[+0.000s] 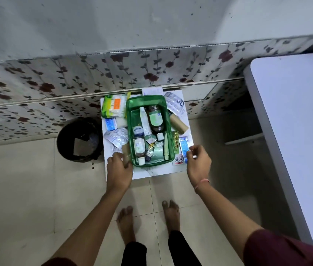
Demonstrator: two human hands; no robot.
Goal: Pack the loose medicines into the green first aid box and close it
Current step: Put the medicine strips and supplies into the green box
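The green first aid box (146, 98) stands open on a small white table (151, 174). Inside it lie a brown bottle (156, 120), a white tube (144, 120), a small clear bottle (139, 148) and several small items. Loose around it are a cotton bud pack (113, 105), a blue carton (111, 124), blister strips (116, 138) on the left and more blister strips (176, 102) at the back right, a brown roll (178, 122), a gold capsule strip (176, 140) and a blue sachet (183, 144). My left hand (120, 167) rests at the box's front left corner, fingers curled. My right hand (199, 161) hovers by the blue sachet, fingers bent.
A black bin (78, 139) stands on the floor just left of the small table. A large white table (296, 131) fills the right side. A floral-papered wall (151, 70) runs right behind the small table. My bare feet (148, 217) are on the tiled floor in front.
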